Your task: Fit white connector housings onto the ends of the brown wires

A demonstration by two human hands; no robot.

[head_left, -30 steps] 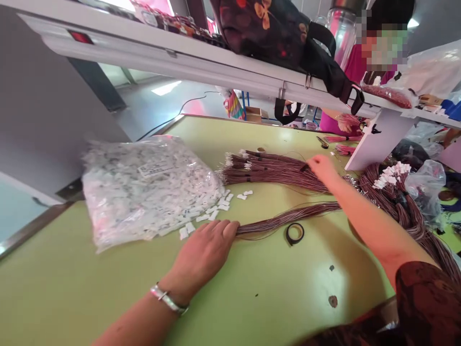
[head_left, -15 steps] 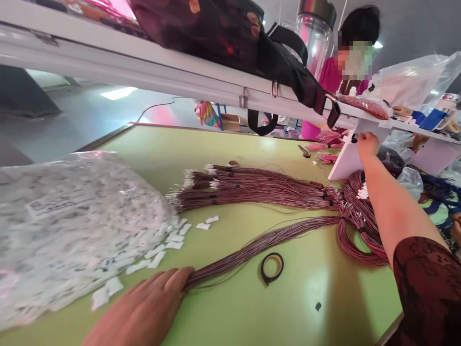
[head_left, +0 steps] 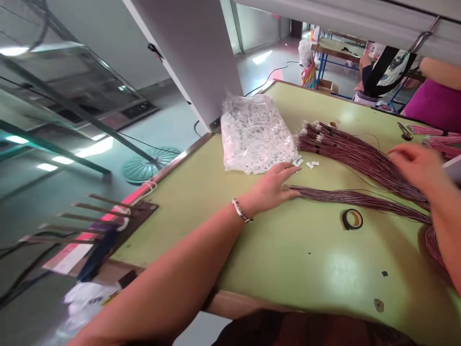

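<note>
My left hand point(head_left: 272, 190) rests at the left end of a thin bundle of brown wires point(head_left: 338, 196), its thumb and fingers spread apart around the wire tips. Above the thicker wire bundles point(head_left: 367, 156) is my right hand point(head_left: 418, 166), blurred, with fingers curled; whether it holds anything is unclear. A clear plastic bag of small white pieces point(head_left: 255, 132) lies beyond my left hand, and some loose white pieces point(head_left: 311, 165) lie beside it. Below the thin bundle sits a roll of black tape point(head_left: 352, 219).
The green table point(head_left: 281, 259) has a pronged rack point(head_left: 133, 218) on its left edge. Scissors point(head_left: 406, 132) and pink wires point(head_left: 428, 130) lie at the far right, near a person in purple point(head_left: 434, 103). A white shelf point(head_left: 342, 21) spans above.
The view has swung left and down. My right hand has come from the upright white panel to over the wire bundles. My left hand's fingers have spread at the wire ends.
</note>
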